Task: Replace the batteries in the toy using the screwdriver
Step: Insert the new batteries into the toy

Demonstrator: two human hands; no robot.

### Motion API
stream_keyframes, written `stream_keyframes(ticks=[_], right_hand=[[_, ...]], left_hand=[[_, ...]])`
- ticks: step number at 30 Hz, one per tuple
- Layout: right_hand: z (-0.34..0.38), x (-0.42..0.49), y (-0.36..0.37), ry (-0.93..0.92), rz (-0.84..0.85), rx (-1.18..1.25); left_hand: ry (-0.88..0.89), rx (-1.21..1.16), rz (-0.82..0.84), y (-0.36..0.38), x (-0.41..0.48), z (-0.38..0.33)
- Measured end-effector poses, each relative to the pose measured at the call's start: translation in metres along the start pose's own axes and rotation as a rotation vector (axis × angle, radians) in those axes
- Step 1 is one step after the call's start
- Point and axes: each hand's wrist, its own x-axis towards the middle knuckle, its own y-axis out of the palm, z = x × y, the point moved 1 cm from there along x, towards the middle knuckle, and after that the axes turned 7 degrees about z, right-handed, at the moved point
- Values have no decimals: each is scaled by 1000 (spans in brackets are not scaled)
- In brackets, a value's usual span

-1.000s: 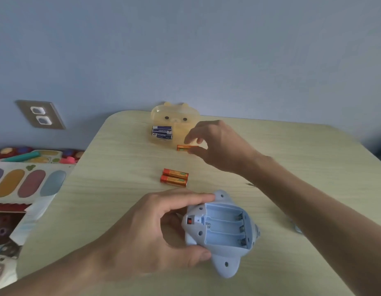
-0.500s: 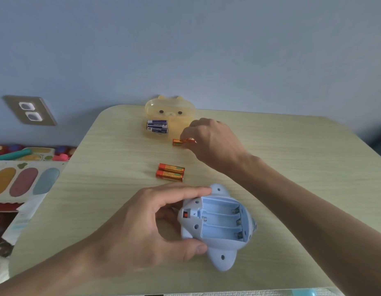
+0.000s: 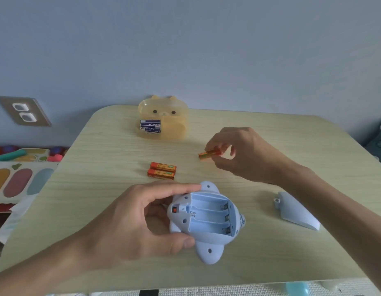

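A light-blue toy [image 3: 206, 223] lies belly up on the table, its three-slot battery bay open and bare. My left hand [image 3: 129, 223] grips its left side, index finger along the top edge and thumb under the lower edge. My right hand [image 3: 243, 154] pinches an orange battery [image 3: 209, 154] just above the table, right of the middle. Two more orange batteries [image 3: 161, 170] lie side by side in front of the toy. The blue battery cover [image 3: 296, 211] rests to the toy's right. No screwdriver is in view.
A translucent yellow bear-faced box [image 3: 170, 122] with two blue-and-white batteries [image 3: 150, 126] stands near the table's far edge. Colourful toys and a paint-palette board [image 3: 16, 178] lie on the floor at left. A wall socket [image 3: 24, 112] is on the left wall.
My right hand has lifted the orange battery from beside the yellow box and carried it rightward and nearer. The battery cover has come into view. My left hand keeps its hold on the toy.
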Motion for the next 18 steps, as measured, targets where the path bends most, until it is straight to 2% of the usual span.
stream_keyframes(ticks=[5,8,10,13,18], right_hand=[[12,-49,-32,113,-108,454],[30,-73,-40,84,-172,821],[40,-81,-37,57,-167,930],[51,-84,-27,-18,-142,913],[61,-80,-11,-141,-112,573]], left_hand=[[-3,-4,18,0,2,0],[-15,-30,19,0,3,-3],[-25,-32,17,1,4,-3],[-40,-33,7,1,4,-2],[-35,-31,12,1,3,-3]])
